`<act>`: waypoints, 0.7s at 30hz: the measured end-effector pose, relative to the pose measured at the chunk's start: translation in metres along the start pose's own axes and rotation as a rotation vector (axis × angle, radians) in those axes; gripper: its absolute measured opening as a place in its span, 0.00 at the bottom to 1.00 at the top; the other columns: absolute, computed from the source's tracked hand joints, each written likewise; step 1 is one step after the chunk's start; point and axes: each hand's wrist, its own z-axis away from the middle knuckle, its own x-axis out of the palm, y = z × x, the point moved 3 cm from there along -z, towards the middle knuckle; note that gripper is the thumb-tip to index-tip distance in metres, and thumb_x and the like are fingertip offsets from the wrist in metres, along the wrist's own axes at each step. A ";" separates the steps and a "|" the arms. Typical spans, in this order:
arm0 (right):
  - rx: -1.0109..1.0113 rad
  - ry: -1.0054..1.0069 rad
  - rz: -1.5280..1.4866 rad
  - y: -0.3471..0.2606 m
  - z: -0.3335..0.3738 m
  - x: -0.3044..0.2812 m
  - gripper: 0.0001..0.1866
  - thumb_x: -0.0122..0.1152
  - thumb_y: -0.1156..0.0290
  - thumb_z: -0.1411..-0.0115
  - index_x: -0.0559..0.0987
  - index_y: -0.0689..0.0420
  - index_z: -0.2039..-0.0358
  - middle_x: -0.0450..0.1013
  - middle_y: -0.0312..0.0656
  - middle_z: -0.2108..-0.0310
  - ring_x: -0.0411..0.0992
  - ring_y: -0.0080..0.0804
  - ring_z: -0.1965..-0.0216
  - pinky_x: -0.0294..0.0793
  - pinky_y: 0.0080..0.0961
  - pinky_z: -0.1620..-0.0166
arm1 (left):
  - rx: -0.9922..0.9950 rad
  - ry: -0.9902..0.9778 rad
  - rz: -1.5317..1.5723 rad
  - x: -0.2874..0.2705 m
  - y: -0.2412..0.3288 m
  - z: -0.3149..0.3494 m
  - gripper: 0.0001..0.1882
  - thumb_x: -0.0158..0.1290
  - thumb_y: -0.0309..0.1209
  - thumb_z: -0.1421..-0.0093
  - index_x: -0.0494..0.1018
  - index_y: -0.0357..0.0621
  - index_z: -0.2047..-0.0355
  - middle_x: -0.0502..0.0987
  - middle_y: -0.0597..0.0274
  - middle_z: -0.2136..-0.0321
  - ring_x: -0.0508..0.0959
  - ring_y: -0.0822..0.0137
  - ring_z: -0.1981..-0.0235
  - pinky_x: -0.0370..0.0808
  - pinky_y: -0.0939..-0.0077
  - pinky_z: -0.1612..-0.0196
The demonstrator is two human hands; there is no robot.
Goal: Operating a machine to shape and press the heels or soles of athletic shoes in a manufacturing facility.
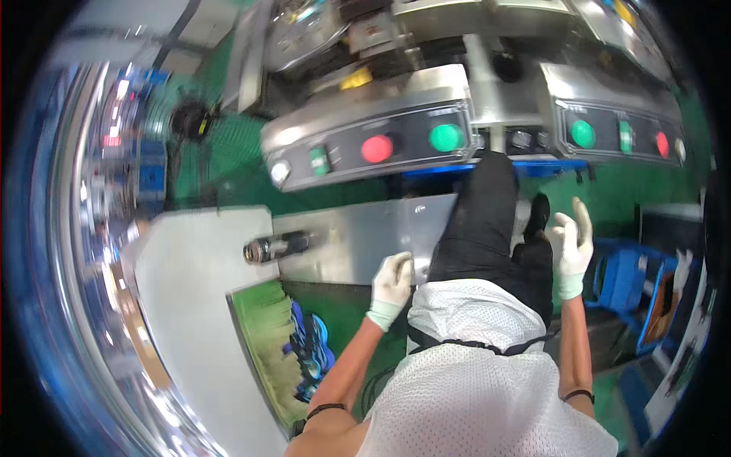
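Note:
White gloves with pale green cuffs cover both of my hands. My left hand (393, 282) is held above the edge of a grey metal plate (365, 236), its fingers curled in; nothing shows in it. To the right of my legs, my right hand (574, 245) is raised with its fingers apart and holds nothing. Ahead is a metal machine with two control panels. The left panel (343, 158) carries a red button (377, 148) and a green button (446, 138); the right panel (640, 135) has another green button (582, 134). Neither hand touches them.
A dark bottle-like cylinder (276, 247) lies beside a white tabletop (183, 282) on the left. Below it are blue-and-black items (311, 346) on a green surface. A blue chair or rack (620, 282) stands at right, a floor fan (190, 122) at far left.

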 end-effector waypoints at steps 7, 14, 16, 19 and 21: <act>-0.276 -0.605 0.254 -0.040 0.020 0.148 0.27 0.51 0.77 0.27 0.66 0.63 0.29 0.66 0.45 0.29 0.76 0.27 0.47 0.78 0.23 0.49 | -0.814 0.598 -0.143 -0.141 -0.215 0.267 0.12 0.52 0.34 0.28 0.79 0.40 0.55 0.81 0.51 0.67 0.80 0.56 0.70 0.77 0.63 0.62; -0.353 -0.793 0.526 -0.048 0.011 0.191 0.26 0.51 0.75 0.26 0.66 0.65 0.30 0.68 0.47 0.32 0.76 0.28 0.48 0.78 0.25 0.49 | -1.412 1.125 -0.871 -0.222 -0.240 0.531 0.32 0.57 0.47 0.30 0.68 0.32 0.38 0.74 0.37 0.44 0.76 0.41 0.43 0.74 0.50 0.40; -0.401 -0.862 0.593 -0.052 0.015 0.204 0.26 0.51 0.76 0.26 0.67 0.63 0.30 0.77 0.42 0.44 0.75 0.24 0.52 0.75 0.23 0.49 | -1.496 1.144 -0.697 -0.234 -0.269 0.546 0.40 0.55 0.55 0.32 0.65 0.33 0.34 0.68 0.33 0.38 0.70 0.36 0.38 0.69 0.47 0.36; -0.372 -0.997 0.703 -0.055 0.017 0.238 0.26 0.51 0.76 0.26 0.67 0.61 0.29 0.78 0.39 0.51 0.74 0.21 0.55 0.73 0.22 0.48 | -1.476 0.992 -0.560 -0.235 -0.333 0.569 0.39 0.56 0.56 0.33 0.66 0.38 0.33 0.63 0.30 0.34 0.67 0.34 0.36 0.66 0.46 0.33; -0.394 -1.053 0.708 -0.055 0.009 0.250 0.25 0.51 0.76 0.26 0.67 0.60 0.29 0.78 0.38 0.54 0.73 0.19 0.55 0.72 0.19 0.48 | -1.588 1.079 -0.660 -0.234 -0.357 0.571 0.24 0.55 0.47 0.30 0.74 0.47 0.40 0.68 0.32 0.41 0.71 0.37 0.43 0.70 0.45 0.39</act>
